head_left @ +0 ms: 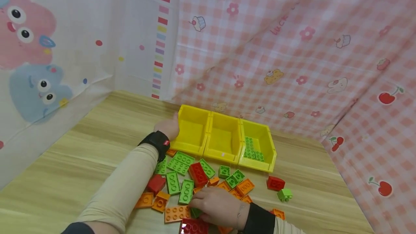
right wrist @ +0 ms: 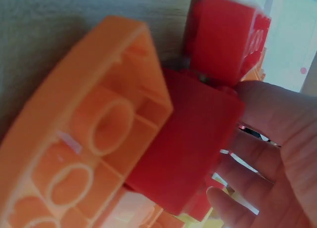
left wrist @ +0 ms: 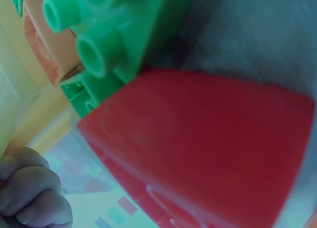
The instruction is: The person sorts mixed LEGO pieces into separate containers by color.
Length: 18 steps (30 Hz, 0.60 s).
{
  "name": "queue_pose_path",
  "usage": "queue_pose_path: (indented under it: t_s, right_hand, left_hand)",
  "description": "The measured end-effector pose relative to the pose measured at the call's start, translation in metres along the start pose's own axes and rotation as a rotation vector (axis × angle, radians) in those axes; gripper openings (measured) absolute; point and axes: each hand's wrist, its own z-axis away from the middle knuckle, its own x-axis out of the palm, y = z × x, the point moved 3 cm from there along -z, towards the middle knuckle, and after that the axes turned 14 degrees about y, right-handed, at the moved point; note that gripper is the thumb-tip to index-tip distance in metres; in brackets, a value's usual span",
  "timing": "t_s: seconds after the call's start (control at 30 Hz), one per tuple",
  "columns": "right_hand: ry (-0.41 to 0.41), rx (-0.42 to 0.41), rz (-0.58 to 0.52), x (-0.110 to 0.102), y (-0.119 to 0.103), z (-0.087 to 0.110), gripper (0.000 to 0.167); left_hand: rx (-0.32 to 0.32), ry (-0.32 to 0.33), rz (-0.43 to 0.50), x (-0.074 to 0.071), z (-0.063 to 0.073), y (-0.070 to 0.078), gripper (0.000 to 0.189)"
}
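Wood-look counter (head_left: 308,180), printed sheets (head_left: 260,57) at the back and both sides, loose bricks (head_left: 199,174) all over the front. Main one here is the green brick (head_left: 196,213) right under the fingers of the right hand (head_left: 219,205), way nearer to that one than to the left hand (head_left: 167,128). It's mostly covered, so no clue on its long axis. Can't tell if it's actually pinched or just touched, sorry; the right wrist view has a red brick (right wrist: 188,144) in the way. Just past the fingertips, a lime brick (head_left: 186,191) lies with its long axis pointing away from the person, toward the bins (head_left: 221,158). Orange brick (head_left: 177,213) sits left of the green one. Bins run left to right beyond the bricks, well apart from the right hand. Left hand's fingers are curled, looks like it's gripping the row's left end.
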Motion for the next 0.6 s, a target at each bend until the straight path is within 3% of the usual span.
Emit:
queue_pose_path:
  t_s: [0.07, 0.27, 0.6]
  right_hand:
    - [-0.004, -0.006, 0.0, 0.001, 0.0, -0.001, 0.037]
    - [0.043, 0.005, -0.016, -0.002, -0.001, 0.002, 0.044]
    - [0.256, 0.221, -0.102, -0.051, 0.013, 0.024, 0.046]
  left_hand:
    - [-0.008, -0.011, 0.009, -0.01, 0.008, 0.005, 0.051]
    - [0.048, 0.005, -0.028, -0.012, 0.013, 0.008, 0.051]
    - [0.045, -0.025, -0.021, -0.009, 0.009, 0.005, 0.053]
